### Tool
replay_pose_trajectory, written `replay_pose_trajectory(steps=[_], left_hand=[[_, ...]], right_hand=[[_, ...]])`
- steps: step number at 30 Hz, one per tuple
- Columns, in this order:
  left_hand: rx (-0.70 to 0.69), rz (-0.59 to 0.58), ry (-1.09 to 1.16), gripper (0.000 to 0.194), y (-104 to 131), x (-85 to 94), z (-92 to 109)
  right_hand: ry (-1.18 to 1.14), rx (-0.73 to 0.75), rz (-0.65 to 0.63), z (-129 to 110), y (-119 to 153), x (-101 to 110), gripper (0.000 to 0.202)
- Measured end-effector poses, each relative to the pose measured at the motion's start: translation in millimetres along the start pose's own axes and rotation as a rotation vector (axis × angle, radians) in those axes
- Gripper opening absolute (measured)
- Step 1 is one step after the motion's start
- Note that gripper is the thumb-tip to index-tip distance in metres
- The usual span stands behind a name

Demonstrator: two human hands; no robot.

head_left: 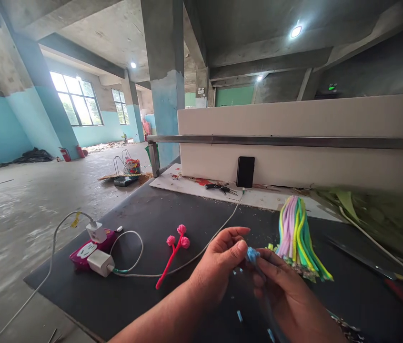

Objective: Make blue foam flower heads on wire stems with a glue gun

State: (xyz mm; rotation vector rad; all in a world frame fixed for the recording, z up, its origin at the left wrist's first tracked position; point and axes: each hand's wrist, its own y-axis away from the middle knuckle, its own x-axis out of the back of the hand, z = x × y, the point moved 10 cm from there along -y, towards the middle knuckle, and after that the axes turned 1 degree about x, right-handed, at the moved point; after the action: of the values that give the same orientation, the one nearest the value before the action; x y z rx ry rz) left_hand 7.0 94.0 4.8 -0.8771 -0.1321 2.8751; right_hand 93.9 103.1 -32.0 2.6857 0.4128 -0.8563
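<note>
A blue pipe cleaner [252,255], curled into a small ball at its top, is between my two hands. My left hand [219,259] has thumb and fingers pinched at the ball's left side. From the other side my right hand [282,281] grips just under the ball, where a blurred blue stem hangs down. Small cut blue bits [239,316] lie on the dark mat below. Left of my hands rests a pink pipe cleaner sprig [173,259] with three curled balls. Beyond my right hand is a bundle of yellow, green and lilac pipe cleaners [296,233].
A purple power strip [80,257] with white chargers stands at the left. Its cable [201,255] crosses the mat to a phone [245,172] leaning on a white foam block [208,164]. Dark-handled tools [219,186] lie near the phone, and a long blade [360,259] at right.
</note>
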Motion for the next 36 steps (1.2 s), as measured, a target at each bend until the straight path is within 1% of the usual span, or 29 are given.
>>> replay_pose_trajectory(steps=[4, 7, 10, 12, 15, 18, 20, 23, 25, 27, 29, 33, 36], left_hand=[[0.03, -0.025, -0.016, 0.042, 0, -3.3, -4], [0.044, -0.01, -0.002, 0.042, 0, -1.9, -6], [0.016, 0.022, -0.012, 0.039, 0, 1.3, -4], [0.013, 0.026, -0.02, 0.038, 0, 1.1, -5], [0.015, -0.014, -0.025, 0.036, 2, -4.1, -7], [-0.007, -0.046, -0.046, 0.028, 3, -7.9, -5], [0.005, -0.056, -0.045, 0.023, 2, -8.7, -7], [0.028, -0.058, 0.018, 0.029, 1, -8.4, -8], [0.017, -0.051, 0.074, 0.036, 0, -7.5, -7], [0.004, -0.032, 0.104, 0.038, -1, -5.7, -6], [0.001, -0.013, 0.1, 0.034, -2, -4.5, -8], [0.02, 0.042, 0.004, 0.028, -2, 0.7, -14], [0.035, 0.084, -0.059, 0.027, -2, 7.6, -17]], right_hand=[[-0.008, 0.016, -0.036, -2, 0, -2, 0.015], [-0.052, 0.008, -0.087, -2, 2, -7, 0.012], [-0.073, 0.015, -0.128, -3, 4, -12, 0.009], [-0.066, 0.036, -0.127, -5, 5, -13, 0.009], [-0.012, 0.095, -0.112, -10, 7, -13, 0.011], [0.058, 0.163, -0.103, -15, 9, -13, 0.011], [0.071, 0.17, -0.111, -15, 9, -13, 0.01], [0.056, 0.148, -0.14, -13, 9, -15, 0.009], [0.049, 0.147, -0.147, -14, 9, -16, 0.01], [0.04, 0.152, -0.121, -15, 8, -15, 0.012], [0.025, 0.184, -0.084, -17, 8, -13, 0.014], [0.023, 0.283, -0.019, -24, 8, -7, 0.026], [0.074, 0.306, 0.031, -24, 6, -2, 0.038]])
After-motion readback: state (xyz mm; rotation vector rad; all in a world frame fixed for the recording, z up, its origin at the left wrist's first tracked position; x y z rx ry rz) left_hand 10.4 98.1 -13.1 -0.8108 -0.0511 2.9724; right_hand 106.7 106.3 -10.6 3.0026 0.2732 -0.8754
